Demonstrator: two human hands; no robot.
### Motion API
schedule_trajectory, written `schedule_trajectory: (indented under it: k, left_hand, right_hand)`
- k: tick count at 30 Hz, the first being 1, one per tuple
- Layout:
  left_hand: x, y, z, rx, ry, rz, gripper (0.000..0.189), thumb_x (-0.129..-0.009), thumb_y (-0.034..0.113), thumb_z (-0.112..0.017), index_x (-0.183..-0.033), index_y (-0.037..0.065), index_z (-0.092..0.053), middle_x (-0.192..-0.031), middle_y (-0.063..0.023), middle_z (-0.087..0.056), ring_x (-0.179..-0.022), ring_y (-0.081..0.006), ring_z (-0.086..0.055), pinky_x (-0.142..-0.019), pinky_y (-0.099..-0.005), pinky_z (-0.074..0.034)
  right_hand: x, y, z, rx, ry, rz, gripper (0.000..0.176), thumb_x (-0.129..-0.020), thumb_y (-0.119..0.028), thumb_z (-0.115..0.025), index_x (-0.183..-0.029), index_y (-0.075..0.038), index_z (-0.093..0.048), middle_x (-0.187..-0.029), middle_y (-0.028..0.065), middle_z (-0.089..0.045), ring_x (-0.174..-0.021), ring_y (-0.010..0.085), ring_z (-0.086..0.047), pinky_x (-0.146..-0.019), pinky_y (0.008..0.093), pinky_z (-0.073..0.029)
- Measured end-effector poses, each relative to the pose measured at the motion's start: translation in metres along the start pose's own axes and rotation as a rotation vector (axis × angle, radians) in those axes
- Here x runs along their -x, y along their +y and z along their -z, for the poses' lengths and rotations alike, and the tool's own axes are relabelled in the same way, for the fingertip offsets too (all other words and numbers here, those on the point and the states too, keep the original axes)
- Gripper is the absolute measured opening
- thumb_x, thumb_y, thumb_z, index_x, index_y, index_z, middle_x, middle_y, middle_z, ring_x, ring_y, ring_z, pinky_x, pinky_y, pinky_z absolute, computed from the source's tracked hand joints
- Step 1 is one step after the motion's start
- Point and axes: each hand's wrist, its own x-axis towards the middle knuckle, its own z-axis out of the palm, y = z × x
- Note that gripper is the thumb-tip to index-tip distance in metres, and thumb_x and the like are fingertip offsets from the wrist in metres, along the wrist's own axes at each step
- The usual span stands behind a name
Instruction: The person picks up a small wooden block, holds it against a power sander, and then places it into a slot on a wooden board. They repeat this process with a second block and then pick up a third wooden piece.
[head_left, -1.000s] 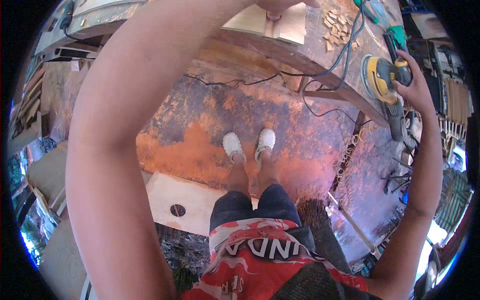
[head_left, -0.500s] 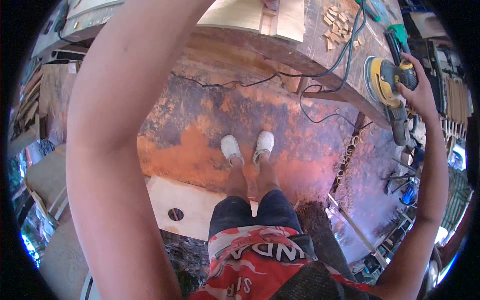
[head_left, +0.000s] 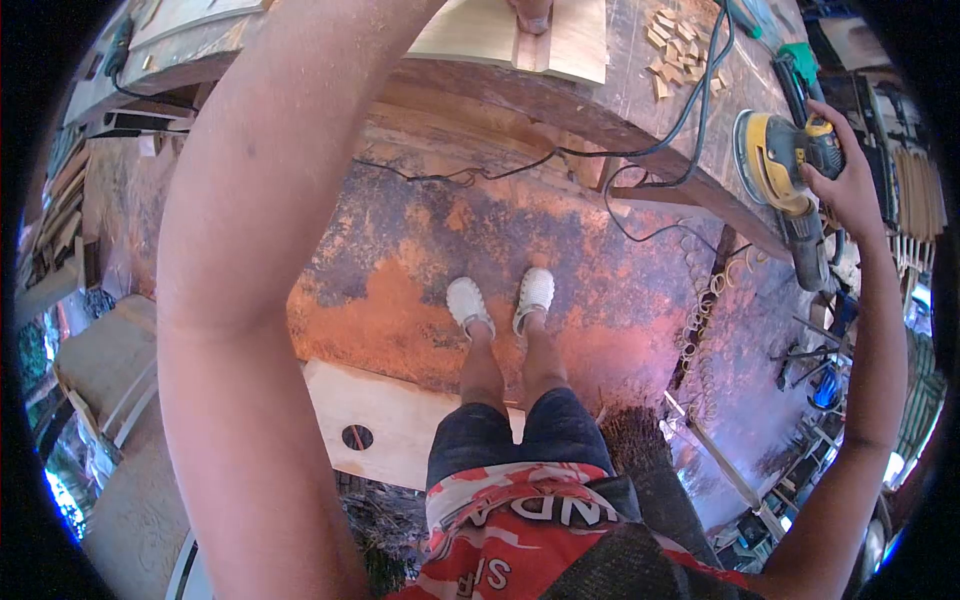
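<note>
My left hand (head_left: 533, 14) shows only in part at the top edge, its fingers pressed together over a narrow wooden channel (head_left: 531, 52) on a pale board (head_left: 460, 38); what they hold is hidden. At the right, my right hand (head_left: 848, 180) is wrapped round the rear of a yellow and black sander (head_left: 775, 165). The sander stands on its side at the bench edge, its round pad facing left and its dust tube pointing down.
Small wood pieces (head_left: 672, 50) lie scattered on the workbench (head_left: 640, 110). A dark cable (head_left: 697, 110) loops over the bench edge and hangs below. A board with a round hole (head_left: 390, 400) lies behind my feet, and a coiled hose (head_left: 690, 340) is on the floor at the right.
My left hand has moved slightly down along the channel, toward the near edge of the pale board. My right hand keeps its hold on the sander. The view has shifted slightly.
</note>
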Motion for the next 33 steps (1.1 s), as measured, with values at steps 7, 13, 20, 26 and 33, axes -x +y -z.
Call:
schedule_trajectory:
  k: [7, 13, 20, 26, 33]
  left_hand:
    - [-0.004, -0.001, -0.003, 0.027, -0.012, 0.069, 0.081, -0.06, 0.013, -0.083, -0.135, 0.013, -0.054, -0.113, -0.02, -0.067, -0.104, -0.0318, -0.065, -0.089, -0.0375, -0.05]
    - [-0.003, -0.002, -0.009, -0.025, 0.077, 0.081, 0.075, -0.06, 0.012, -0.083, -0.132, 0.014, -0.058, -0.109, -0.0197, -0.068, -0.1, -0.032, -0.066, -0.086, -0.0373, -0.051]
    - [0.009, 0.005, -0.017, 0.143, 0.213, 0.101, 0.071, -0.064, 0.004, -0.076, -0.131, 0.01, -0.058, -0.102, -0.0239, -0.068, -0.096, -0.0342, -0.066, -0.082, -0.0381, -0.052]
    - [0.013, 0.005, -0.032, 0.177, 0.348, 0.13, 0.06, -0.067, 0.001, -0.067, -0.126, 0.007, -0.061, -0.098, -0.0257, -0.067, -0.095, -0.0373, -0.065, -0.081, -0.0416, -0.052]
    - [0.013, -0.012, -0.05, 0.257, 0.343, 0.078, 0.052, -0.081, 0.002, -0.065, -0.132, 0.012, -0.058, -0.081, -0.0093, -0.068, -0.071, -0.0131, -0.063, -0.067, -0.0303, -0.05]
  right_hand:
    - [0.0, 0.004, 0.001, 0.006, 0.007, 0.021, 0.071, -0.069, -0.012, -0.068, -0.137, -0.014, -0.047, -0.129, 0.0115, -0.054, -0.12, 0.0234, -0.051, -0.107, 0.0345, -0.035]
    - [-0.001, 0.001, 0.001, 0.005, -0.001, -0.009, 0.07, -0.069, -0.013, -0.069, -0.136, -0.013, -0.048, -0.129, 0.0123, -0.055, -0.121, 0.0242, -0.051, -0.107, 0.035, -0.036]
    - [0.0, 0.002, 0.0, 0.038, 0.025, 0.008, 0.071, -0.068, -0.014, -0.07, -0.135, -0.013, -0.048, -0.127, 0.0123, -0.055, -0.12, 0.0249, -0.052, -0.107, 0.0354, -0.036]
    - [0.0, 0.005, -0.002, 0.014, 0.059, 0.054, 0.069, -0.068, -0.014, -0.069, -0.134, -0.013, -0.049, -0.127, 0.0123, -0.054, -0.12, 0.0253, -0.052, -0.106, 0.0356, -0.037]
    - [0.002, -0.006, 0.0, 0.001, 0.065, 0.023, 0.067, -0.067, -0.011, -0.068, -0.132, -0.012, -0.05, -0.127, 0.0128, -0.054, -0.12, 0.0265, -0.052, -0.106, 0.0348, -0.037]
